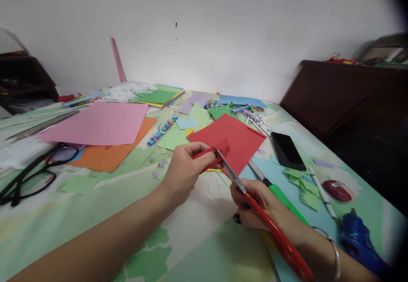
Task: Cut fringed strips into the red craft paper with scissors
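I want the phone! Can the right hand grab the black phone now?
Probably not yet: the right hand is busy holding the red scissors. The black phone lies close by, uncovered, so it looks reachable once the scissors are put down.

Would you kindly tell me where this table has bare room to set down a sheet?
Widest: the table cloth at near left, between the black glasses and the forearm of the left hand. Smaller: the near edge between the left hand and right hand. Crowded: the far middle around the red sheet, and the right side by the phone and blue glue gun.
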Action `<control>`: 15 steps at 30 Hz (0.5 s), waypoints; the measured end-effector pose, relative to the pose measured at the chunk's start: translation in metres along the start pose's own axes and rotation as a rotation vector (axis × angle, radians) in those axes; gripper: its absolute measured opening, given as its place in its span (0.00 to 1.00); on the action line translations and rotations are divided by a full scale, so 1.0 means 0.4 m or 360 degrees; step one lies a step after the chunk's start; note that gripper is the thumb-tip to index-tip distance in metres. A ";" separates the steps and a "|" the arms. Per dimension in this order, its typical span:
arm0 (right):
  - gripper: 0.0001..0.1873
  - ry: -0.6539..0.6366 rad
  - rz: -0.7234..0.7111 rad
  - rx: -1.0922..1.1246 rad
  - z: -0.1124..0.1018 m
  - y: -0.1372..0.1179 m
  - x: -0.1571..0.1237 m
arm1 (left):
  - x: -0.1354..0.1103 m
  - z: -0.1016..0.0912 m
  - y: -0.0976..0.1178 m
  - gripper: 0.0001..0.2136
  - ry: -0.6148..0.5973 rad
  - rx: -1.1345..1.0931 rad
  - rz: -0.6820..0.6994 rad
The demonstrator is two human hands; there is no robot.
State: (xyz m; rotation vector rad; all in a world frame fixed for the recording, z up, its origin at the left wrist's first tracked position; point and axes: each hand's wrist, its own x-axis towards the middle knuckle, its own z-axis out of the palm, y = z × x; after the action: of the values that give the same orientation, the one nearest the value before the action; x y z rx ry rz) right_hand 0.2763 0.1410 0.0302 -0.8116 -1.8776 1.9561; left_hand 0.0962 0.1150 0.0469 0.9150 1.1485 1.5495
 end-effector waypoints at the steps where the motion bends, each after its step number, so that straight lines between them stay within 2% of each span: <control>1: 0.13 -0.0005 -0.0004 0.0002 0.000 -0.001 0.001 | 0.000 0.000 0.000 0.03 0.0002 -0.0001 0.0002; 15: 0.12 0.0007 -0.0022 -0.0080 0.000 -0.006 0.004 | 0.000 -0.001 -0.001 0.03 -0.0010 0.0002 -0.0001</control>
State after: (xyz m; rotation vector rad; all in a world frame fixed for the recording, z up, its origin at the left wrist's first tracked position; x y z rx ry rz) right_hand 0.2748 0.1421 0.0321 -0.8140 -1.9317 1.9047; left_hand 0.0959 0.1151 0.0463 0.9201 1.1451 1.5445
